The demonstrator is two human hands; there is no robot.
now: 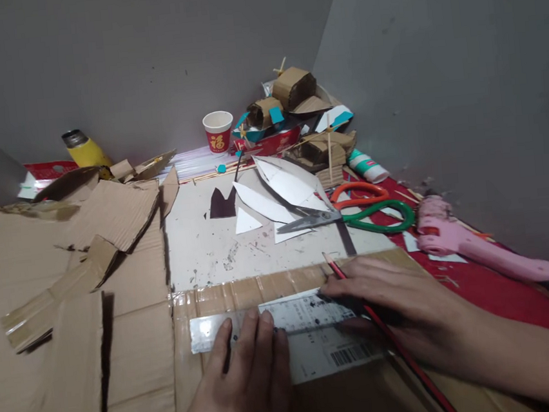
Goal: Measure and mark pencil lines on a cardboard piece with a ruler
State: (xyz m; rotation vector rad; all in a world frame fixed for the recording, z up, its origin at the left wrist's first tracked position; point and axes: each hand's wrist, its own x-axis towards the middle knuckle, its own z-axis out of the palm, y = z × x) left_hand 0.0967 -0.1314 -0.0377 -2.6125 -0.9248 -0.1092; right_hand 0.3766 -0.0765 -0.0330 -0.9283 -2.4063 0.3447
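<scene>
A clear ruler [295, 315] lies across a piece of cardboard [257, 284], over a white label with a barcode [351, 354]. My left hand [247, 377] rests on the ruler's left part, palm down, its fingers stretched out over it. At the ruler's right end is my right hand [375, 293], curled, with a red pencil [398, 343] held between its fingers. The pencil's sharpened tip points up and away from the ruler. Part of the ruler's right end is hidden under my right fingers.
Beyond the cardboard lie scissors [329, 219] with orange and green handles and white paper cutouts [291, 181]. A pink glue gun [482, 244] is at right. Cardboard scraps [136, 336] cover the left side. A paper cup [219, 132] and yellow bottle [85, 150] stand behind.
</scene>
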